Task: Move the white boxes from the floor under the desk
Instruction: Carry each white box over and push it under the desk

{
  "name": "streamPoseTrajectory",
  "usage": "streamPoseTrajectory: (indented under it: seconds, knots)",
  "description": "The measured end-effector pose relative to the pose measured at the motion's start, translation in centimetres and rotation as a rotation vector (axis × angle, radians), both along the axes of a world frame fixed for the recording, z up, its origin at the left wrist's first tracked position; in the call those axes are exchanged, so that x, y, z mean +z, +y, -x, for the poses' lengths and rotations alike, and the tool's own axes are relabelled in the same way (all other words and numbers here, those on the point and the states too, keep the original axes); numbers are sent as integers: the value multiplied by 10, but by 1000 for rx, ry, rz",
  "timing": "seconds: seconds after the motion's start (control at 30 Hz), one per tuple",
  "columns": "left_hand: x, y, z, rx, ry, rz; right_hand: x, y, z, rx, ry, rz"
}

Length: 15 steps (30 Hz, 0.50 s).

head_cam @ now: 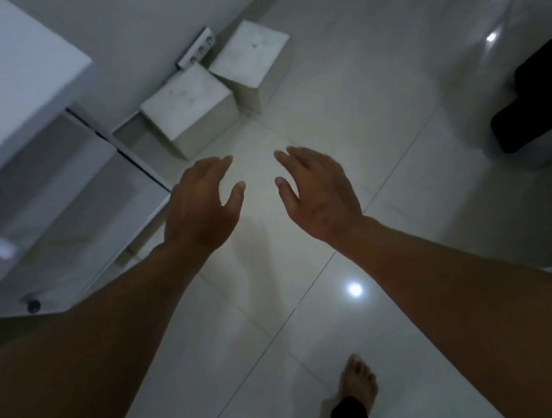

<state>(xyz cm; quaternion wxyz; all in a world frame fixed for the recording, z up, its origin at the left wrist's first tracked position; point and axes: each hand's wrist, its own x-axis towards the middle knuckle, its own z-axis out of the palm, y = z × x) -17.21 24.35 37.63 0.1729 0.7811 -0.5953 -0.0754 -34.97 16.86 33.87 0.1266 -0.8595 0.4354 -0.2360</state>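
Two white boxes stand side by side on the pale tiled floor against the wall. The nearer box (189, 109) is on the left and the farther box (252, 58) is on the right, their corners almost touching. My left hand (199, 203) and my right hand (316, 187) are stretched out in front of me, below the boxes in the picture. Both hands have relaxed fingers, palms turned toward each other, and hold nothing. Neither hand touches a box.
A white desk top (6, 84) fills the upper left, with a glossy white cabinet (64, 214) below it. A power strip (196, 48) lies along the wall behind the boxes. A black object (542, 95) sits at the right. My bare foot (357, 380) is on the tiles below.
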Motion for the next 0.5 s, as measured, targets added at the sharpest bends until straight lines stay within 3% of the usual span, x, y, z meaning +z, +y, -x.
streamPoseTrajectory:
  seconds: [0.23, 0.5]
  knots:
    - [49, -80, -7, 68, 24, 51, 59, -95, -15, 44, -11, 26]
    - [36, -184, -14, 180, 113, 80, 72, -207, -42, 47, 37, -10]
